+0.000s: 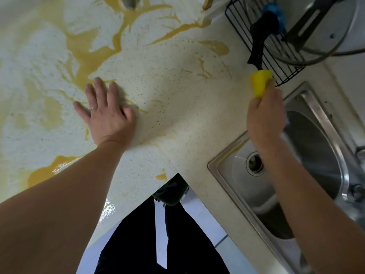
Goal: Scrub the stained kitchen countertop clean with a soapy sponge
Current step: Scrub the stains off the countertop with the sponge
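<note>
- Stains (pixel 83 54): yellow-brown streaks are spread over the left and far part of the countertop (pixel 177 91), judged not yet scrubbed.
- Left hand (pixel 106 113): laid flat on the countertop, fingers straight and spread, probably as a brace for the reach.
- Sponge (pixel 259 84): yellow, found at the counter's right end, just beside a wire rack (pixel 276 62); contact with the surface cannot be told.
- Right hand (pixel 265 119): fingers are curled round the sponge's lower part, held ready for scrubbing.
- Sink (pixel 221 171): set at the right, likely for rinsing.
</note>
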